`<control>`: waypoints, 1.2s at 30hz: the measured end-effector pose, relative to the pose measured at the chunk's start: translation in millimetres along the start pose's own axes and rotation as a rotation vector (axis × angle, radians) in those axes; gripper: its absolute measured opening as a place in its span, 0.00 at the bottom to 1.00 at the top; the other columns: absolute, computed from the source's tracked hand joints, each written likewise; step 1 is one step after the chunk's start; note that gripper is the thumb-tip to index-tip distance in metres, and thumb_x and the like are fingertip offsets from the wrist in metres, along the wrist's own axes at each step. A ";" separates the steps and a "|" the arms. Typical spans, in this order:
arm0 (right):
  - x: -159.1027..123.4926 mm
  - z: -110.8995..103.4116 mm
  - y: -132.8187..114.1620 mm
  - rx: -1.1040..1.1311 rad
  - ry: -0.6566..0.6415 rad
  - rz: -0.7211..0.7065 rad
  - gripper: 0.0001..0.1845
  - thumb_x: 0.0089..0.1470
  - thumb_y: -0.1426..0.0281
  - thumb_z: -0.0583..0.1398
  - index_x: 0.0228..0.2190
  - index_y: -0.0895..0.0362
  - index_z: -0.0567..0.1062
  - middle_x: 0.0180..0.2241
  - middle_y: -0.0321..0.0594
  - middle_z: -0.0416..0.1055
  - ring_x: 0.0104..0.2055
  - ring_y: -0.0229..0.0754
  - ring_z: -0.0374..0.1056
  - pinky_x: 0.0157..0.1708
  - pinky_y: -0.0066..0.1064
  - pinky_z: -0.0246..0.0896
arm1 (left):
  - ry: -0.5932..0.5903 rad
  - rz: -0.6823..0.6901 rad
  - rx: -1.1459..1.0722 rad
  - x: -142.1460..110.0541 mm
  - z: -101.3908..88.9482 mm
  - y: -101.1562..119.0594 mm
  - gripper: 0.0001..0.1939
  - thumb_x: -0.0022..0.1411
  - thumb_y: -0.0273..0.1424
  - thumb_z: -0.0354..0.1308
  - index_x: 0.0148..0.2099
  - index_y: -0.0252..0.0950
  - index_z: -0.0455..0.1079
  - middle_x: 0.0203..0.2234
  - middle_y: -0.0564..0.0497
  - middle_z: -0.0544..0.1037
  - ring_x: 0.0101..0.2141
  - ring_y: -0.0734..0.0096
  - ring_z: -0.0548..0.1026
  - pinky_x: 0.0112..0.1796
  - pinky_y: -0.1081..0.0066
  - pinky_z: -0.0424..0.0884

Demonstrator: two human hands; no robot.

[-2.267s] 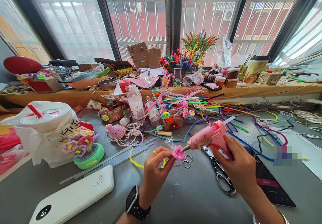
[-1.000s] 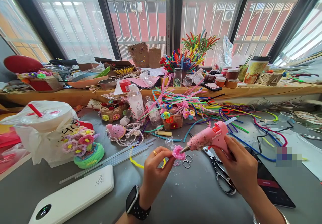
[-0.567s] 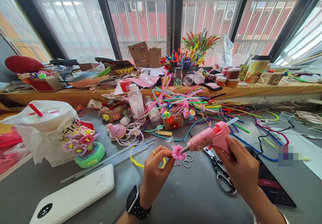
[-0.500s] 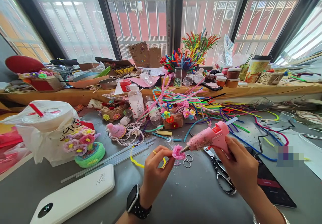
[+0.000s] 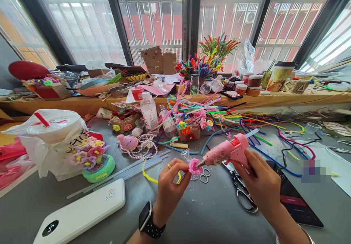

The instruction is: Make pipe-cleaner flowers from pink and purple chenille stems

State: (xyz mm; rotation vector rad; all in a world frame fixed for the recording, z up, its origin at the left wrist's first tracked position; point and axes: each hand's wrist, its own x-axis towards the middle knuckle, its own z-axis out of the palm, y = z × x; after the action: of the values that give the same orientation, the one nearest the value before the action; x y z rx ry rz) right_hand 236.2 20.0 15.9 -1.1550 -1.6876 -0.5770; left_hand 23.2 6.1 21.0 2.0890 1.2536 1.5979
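Between thumb and fingertips, my left hand [image 5: 173, 178] pinches a small pink fuzzy flower [image 5: 195, 166], held above the grey table. My right hand [image 5: 260, 178] is wrapped around the handle of a pink glue gun [image 5: 227, 151], with a clear glue stick [image 5: 252, 132] poking out of its back. The gun's metal nozzle points left and meets the flower, at or in its middle. Small silver-handled scissors [image 5: 204, 175] lie just behind the flower. Larger black-handled scissors [image 5: 242, 193] rest on the table below the gun.
A white power bank [image 5: 82, 211] lies front left, near spare glue sticks [image 5: 131, 172]. Behind it stand a fuzzy flower pot [image 5: 98, 168] and a bagged drink cup [image 5: 55, 127]. Pipe cleaners [image 5: 219, 112] spread across the back. A dark tablet [image 5: 296, 200] lies at right.
Hardly anything differs. Both hands keep their grips, and the nozzle stays at the pink flower; the whole view has shifted very slightly.
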 end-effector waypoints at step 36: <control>-0.6 -1.4 0.4 -0.004 -0.001 0.006 0.11 0.51 0.65 0.54 0.34 0.60 0.68 0.29 0.43 0.70 0.29 0.40 0.67 0.29 0.27 0.61 | -0.010 0.012 -0.003 0.2 0.4 -1.1 0.05 0.50 0.22 0.54 0.26 0.35 0.64 0.20 0.55 0.67 0.23 0.76 0.67 0.25 0.76 0.63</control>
State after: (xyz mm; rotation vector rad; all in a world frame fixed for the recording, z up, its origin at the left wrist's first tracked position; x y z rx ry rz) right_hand 237.3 18.8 15.9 -1.1633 -1.6835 -0.5766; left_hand 23.0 7.1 20.2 2.1048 1.2370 1.5909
